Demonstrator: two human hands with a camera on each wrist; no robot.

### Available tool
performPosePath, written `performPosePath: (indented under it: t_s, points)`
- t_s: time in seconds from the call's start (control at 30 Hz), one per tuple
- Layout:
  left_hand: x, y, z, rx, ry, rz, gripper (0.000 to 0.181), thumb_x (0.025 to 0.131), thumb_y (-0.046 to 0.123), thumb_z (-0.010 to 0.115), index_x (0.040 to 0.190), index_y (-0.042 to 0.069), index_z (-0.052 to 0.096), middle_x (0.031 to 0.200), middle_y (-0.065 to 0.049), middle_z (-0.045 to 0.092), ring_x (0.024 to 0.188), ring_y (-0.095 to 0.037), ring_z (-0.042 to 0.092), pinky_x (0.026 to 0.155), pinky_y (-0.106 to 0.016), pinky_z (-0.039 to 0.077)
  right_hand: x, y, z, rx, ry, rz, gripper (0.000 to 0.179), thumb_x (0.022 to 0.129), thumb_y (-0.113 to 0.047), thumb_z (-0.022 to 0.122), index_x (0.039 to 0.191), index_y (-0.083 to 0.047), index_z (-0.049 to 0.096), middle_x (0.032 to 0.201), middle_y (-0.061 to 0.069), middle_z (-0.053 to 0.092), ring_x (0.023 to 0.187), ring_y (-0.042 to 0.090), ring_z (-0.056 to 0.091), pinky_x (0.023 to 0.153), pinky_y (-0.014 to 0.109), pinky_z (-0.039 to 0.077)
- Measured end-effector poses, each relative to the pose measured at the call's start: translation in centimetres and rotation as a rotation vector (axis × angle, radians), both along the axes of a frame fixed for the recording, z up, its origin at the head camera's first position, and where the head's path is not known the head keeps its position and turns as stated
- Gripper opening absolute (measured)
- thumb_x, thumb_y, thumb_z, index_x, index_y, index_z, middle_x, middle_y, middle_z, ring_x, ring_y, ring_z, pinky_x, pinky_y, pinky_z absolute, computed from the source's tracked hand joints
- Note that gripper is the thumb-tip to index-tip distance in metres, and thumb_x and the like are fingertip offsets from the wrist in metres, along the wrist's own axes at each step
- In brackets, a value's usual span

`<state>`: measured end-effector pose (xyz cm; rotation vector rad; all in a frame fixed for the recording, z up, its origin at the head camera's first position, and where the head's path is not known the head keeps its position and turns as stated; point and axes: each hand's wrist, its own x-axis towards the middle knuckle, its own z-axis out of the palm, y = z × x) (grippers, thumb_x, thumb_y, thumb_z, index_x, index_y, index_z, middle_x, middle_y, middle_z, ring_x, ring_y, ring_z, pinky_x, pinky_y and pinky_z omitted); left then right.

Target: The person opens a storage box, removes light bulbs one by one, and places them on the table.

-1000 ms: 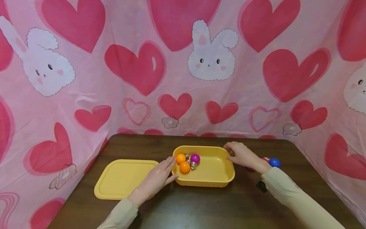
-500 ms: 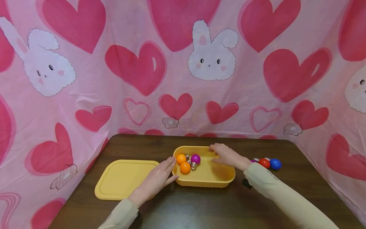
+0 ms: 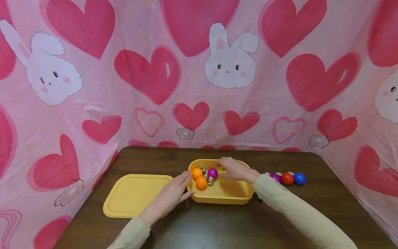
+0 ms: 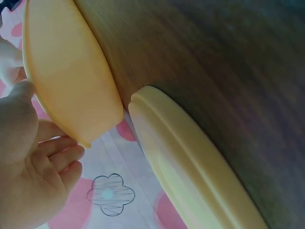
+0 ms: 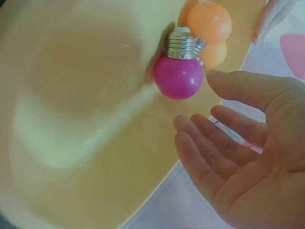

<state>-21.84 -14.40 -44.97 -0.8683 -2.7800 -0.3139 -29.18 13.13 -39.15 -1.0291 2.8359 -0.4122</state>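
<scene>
A yellow plastic box (image 3: 222,199) stands on the table with two orange light bulbs (image 3: 201,182) and a purple light bulb (image 3: 212,173) at its left end. My left hand (image 3: 169,193) rests against the box's left end, fingers straight. In the left wrist view the left hand (image 4: 43,162) touches the box's rim (image 4: 62,129). Over the box's inside, close to the purple bulb, is my right hand (image 3: 234,169). The right wrist view shows this hand (image 5: 248,143) with parted fingers and nothing between them, just off the purple bulb (image 5: 178,78).
A yellow lid (image 3: 133,195) lies on the table left of the box. Right of the box, a purple bulb (image 3: 275,178), a red bulb (image 3: 287,178) and a blue bulb (image 3: 300,178) lie in a row. A pink heart-patterned cloth (image 3: 199,86) hangs behind the dark wooden table (image 3: 202,224).
My right hand has moved left from the box's right rim to the purple bulb. The bulbs right of the box have come into fuller view. The left hand has stayed still.
</scene>
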Motion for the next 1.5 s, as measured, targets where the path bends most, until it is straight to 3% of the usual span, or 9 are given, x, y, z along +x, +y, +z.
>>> performPosePath:
  t_s: [0.3, 0.47, 0.63, 0.97, 1.23, 1.5]
  points:
    - [0.1, 0.0, -0.1, -0.003, -0.006, 0.002, 0.07, 0.097, 0.05, 0.056, 0.148, 0.004, 0.044, 0.155, -0.014, 0.045, 0.141, -0.028, 0.047, 0.114, -0.047, 0.042, -1.0, -0.4, -0.5, -0.046, 0.007, 0.095, 0.035, 0.086, -0.015, 0.074, 0.118, -0.002, 0.065, 0.11, 0.015, 0.066, 0.094, 0.026, 0.061, 0.091, 0.042, 0.056]
    - [0.1, 0.0, -0.1, -0.005, 0.003, 0.004, 0.07, 0.097, 0.05, 0.056, 0.148, 0.004, 0.044, 0.154, -0.014, 0.046, 0.141, -0.028, 0.048, 0.114, -0.046, 0.042, -0.6, -1.5, 0.1, -0.014, -0.084, 0.029, 0.04, 0.086, -0.01, 0.074, 0.123, 0.0, 0.064, 0.119, 0.018, 0.065, 0.107, 0.03, 0.059, 0.105, 0.05, 0.05]
    - [0.1, 0.0, -0.2, -0.004, 0.016, 0.003, 0.07, 0.096, 0.049, 0.057, 0.148, 0.004, 0.045, 0.154, -0.015, 0.046, 0.14, -0.028, 0.049, 0.113, -0.046, 0.043, -0.9, -2.3, -0.3, 0.029, -0.135, -0.008, 0.046, 0.086, -0.013, 0.076, 0.128, -0.004, 0.062, 0.125, 0.014, 0.065, 0.112, 0.028, 0.059, 0.109, 0.048, 0.048]
    - [0.0, 0.0, -0.2, -0.002, 0.037, -0.001, 0.069, 0.096, 0.049, 0.057, 0.148, 0.004, 0.045, 0.153, -0.014, 0.047, 0.14, -0.028, 0.049, 0.113, -0.046, 0.043, -0.6, -2.6, -0.4, 0.062, -0.124, 0.04, 0.043, 0.085, -0.008, 0.076, 0.126, -0.004, 0.062, 0.12, 0.011, 0.066, 0.106, 0.026, 0.059, 0.106, 0.046, 0.051]
    - [0.0, -0.2, 0.0, 0.008, 0.01, -0.001, 0.07, 0.096, 0.05, 0.057, 0.148, 0.004, 0.044, 0.154, -0.013, 0.046, 0.14, -0.028, 0.049, 0.113, -0.047, 0.043, -0.5, -2.5, -0.7, 0.096, -0.127, -0.007, 0.039, 0.085, -0.008, 0.076, 0.122, -0.008, 0.064, 0.119, 0.011, 0.064, 0.106, 0.026, 0.06, 0.103, 0.046, 0.053]
    - [-0.1, -0.2, 0.0, 0.014, 0.004, -0.004, 0.07, 0.097, 0.05, 0.056, 0.149, 0.005, 0.044, 0.154, -0.013, 0.046, 0.14, -0.029, 0.048, 0.113, -0.048, 0.043, -0.4, -2.3, -0.7, 0.111, -0.161, -0.035, 0.038, 0.084, -0.01, 0.078, 0.12, -0.009, 0.066, 0.108, 0.005, 0.06, 0.097, 0.018, 0.055, 0.096, 0.037, 0.056]
